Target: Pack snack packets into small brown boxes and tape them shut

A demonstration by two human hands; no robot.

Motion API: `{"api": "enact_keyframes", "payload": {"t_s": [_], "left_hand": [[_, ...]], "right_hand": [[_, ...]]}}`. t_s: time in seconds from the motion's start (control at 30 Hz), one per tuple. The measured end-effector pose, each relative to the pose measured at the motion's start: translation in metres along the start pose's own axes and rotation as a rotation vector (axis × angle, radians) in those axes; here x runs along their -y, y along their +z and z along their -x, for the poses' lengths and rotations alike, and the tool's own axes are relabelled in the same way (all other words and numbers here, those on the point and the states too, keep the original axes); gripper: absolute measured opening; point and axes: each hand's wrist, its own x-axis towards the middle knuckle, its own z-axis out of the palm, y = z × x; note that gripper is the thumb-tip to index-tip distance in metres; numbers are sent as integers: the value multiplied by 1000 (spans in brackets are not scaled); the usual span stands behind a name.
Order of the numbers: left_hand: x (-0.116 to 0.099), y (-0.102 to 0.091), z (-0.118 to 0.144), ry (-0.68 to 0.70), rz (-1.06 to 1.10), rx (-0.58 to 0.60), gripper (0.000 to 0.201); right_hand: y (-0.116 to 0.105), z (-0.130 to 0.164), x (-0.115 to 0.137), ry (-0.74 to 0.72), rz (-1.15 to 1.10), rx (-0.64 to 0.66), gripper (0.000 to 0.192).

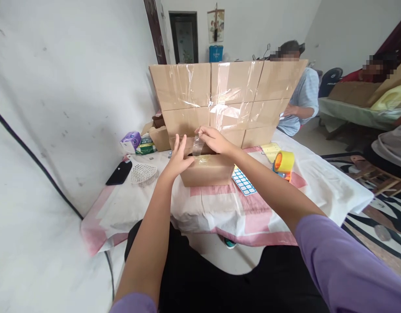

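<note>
pressing against the left end of a small brown cardboard box (208, 170) at the table's centre, your left hand (178, 158) has its fingers spread wide and upright, gripping nothing, palm flat to the box's corner. your right hand (215, 140) sits over the top of that box at about 1 o'clock from the left one, its fingers curled in and pinching a strip of clear packing tape (198, 146) that runs down onto the box lid. the box rests on a white and pink plastic table cover (220, 208), just in front of a tall stack of tape-wrapped brown cartons (226, 98) at 12 o'clock. at 3 o'clock from the box lies a sheet of blue and white sticker labels (243, 181), touching or just beside its right end, and beyond that a yellow roll of tape in an orange dispenser (284, 164). at 9 o'clock sit a white mesh holder (143, 174) and a black phone (119, 173), with a purple tissue pack (131, 141) at about 10 o'clock. a person in a light blue shirt (303, 98) sits behind the stack at 2 o'clock
</note>
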Motion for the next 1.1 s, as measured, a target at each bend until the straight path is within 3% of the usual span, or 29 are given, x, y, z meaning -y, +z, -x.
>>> {"api": "enact_keyframes", "payload": {"t_s": [0.13, 0.23, 0.3, 0.43, 0.53, 0.67, 0.83, 1.1], "left_hand": [[5, 6, -6, 57, -50, -114, 96], [6, 12, -7, 59, -137, -153, 52], [2, 15, -4, 75, -178, -147, 33], [-7, 16, 6, 107, -244, -105, 38], [-8, 17, 12, 96, -270, -78, 41], [-6, 17, 14, 74, -284, -56, 41], [-6, 15, 17, 53, -290, -36, 41], [-6, 16, 16, 41, -271, -35, 41]], "right_hand": [[-5, 6, 11, -27, -170, -45, 20], [-14, 9, 18, -27, -222, -102, 21], [-21, 11, 24, 43, -291, -121, 20], [-30, 15, 31, 293, -614, -6, 18], [-24, 14, 26, 343, -430, 94, 19], [-3, 14, 4, 345, -87, 107, 22], [11, 16, -17, 335, -28, 28, 22], [10, 19, -20, 343, 16, 3, 21]]}}
